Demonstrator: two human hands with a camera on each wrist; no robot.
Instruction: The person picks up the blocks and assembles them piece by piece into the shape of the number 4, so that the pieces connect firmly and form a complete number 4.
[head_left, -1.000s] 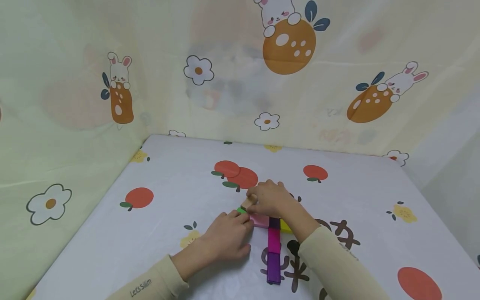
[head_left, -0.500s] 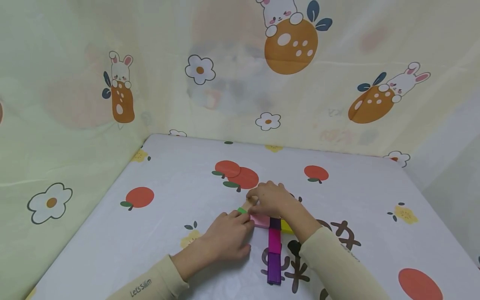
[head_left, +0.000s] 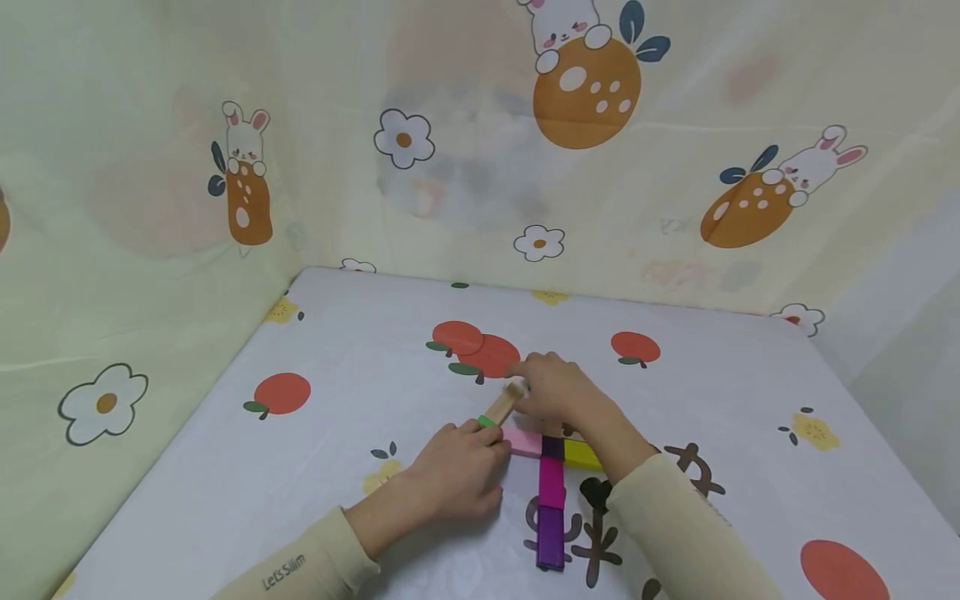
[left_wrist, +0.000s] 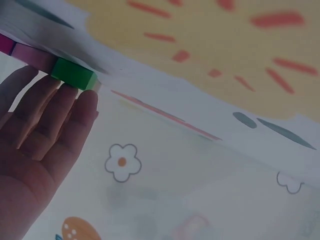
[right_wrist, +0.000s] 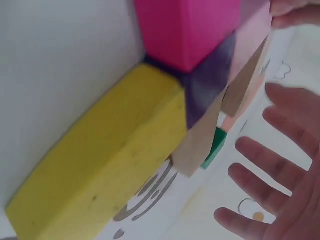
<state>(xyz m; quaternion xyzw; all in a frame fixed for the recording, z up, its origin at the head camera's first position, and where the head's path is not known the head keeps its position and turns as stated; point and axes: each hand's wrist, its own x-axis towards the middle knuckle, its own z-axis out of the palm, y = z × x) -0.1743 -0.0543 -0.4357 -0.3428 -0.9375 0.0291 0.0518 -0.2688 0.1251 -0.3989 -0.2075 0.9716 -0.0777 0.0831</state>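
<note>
My left hand rests its fingertips against the green block and the pink block; in the left wrist view its fingers reach up to the green block. A plain wooden block slants away from the green one. Just beyond its far end is my right hand, apart from it, fingers spread in the right wrist view. From the pink block the row goes on with a dark purple block and a yellow block. Magenta and purple blocks run toward me.
In the right wrist view another plain wooden block sits behind the dark purple one, with a green block at its end. The white tablecloth bears printed fruit. A patterned curtain stands behind and at the left.
My right hand has let go of the wooden block and drawn back to the right, uncovering it. Earlier the block was shifted against the green one. The left hand stays in place.
</note>
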